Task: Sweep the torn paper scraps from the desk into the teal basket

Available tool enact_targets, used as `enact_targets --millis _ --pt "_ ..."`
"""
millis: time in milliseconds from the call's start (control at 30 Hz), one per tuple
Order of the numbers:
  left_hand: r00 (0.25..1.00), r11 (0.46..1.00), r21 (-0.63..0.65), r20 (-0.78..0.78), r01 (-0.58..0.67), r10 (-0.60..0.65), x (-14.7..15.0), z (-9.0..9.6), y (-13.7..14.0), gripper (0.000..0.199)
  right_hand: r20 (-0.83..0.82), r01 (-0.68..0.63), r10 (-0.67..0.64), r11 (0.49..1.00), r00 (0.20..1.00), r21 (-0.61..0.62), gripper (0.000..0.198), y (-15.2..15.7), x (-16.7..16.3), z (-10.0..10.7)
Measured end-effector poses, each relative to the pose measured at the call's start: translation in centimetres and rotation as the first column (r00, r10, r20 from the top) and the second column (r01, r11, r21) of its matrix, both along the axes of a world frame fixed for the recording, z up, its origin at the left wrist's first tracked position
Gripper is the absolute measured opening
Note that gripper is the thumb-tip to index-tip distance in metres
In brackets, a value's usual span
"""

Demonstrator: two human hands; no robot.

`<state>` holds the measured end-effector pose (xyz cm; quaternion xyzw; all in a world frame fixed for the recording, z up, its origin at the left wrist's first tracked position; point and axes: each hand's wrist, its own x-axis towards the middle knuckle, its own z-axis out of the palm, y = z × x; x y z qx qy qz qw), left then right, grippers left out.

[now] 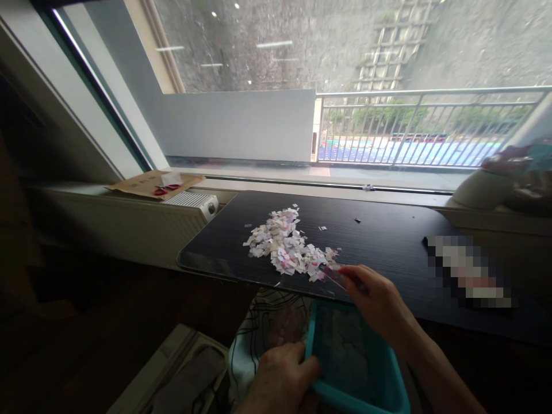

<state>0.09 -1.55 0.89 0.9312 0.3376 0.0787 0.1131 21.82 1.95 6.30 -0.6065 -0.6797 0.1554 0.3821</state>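
Observation:
A loose heap of small cut paper pieces (pixel 282 241), mostly white with some pink, lies on the dark tabletop (pixel 379 241). My right hand (pixel 373 296) pinches a thin, see-through flat piece (pixel 333 274) whose far end touches the right side of the heap. Below the table's front edge is a teal plastic bin (pixel 399 385), with pale bits dimly visible inside. My left hand (pixel 287 374) grips the bin's left rim, its thumb over the edge. Beside it hangs a pale cloth with dark lines (pixel 245 345).
Stray scraps (pixel 322 228) and a small dark bit (pixel 357 220) lie behind the heap. A blurred-out flat object (pixel 470 273) rests at the table's right. Red-handled scissors (pixel 167 188) lie on a brown paper envelope (pixel 138 185) by the window. A radiator (pixel 190 202) adjoins the table's left.

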Motion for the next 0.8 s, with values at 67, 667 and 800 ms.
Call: enact_targets --millis 67,667,800 --pt "1.000 1.000 0.024 -0.016 0.001 -0.001 -0.3 -0.3 -0.1 0.018 0.024 -0.007 0.008 1.000 1.000 -0.011 0.027 0.2 0.5 -0.2" --pt "1.000 0.999 -0.035 -0.011 0.002 -0.003 -0.5 -0.7 -0.2 0.022 0.084 0.008 -0.002 0.997 0.996 -0.078 0.021 -1.2 0.6 1.0" --pt "0.999 0.998 -0.059 -0.041 -0.009 0.006 -0.3 -0.7 -0.2 0.024 0.102 -0.060 0.067 0.996 0.992 -0.071 0.022 -0.1 -1.3 1.4"
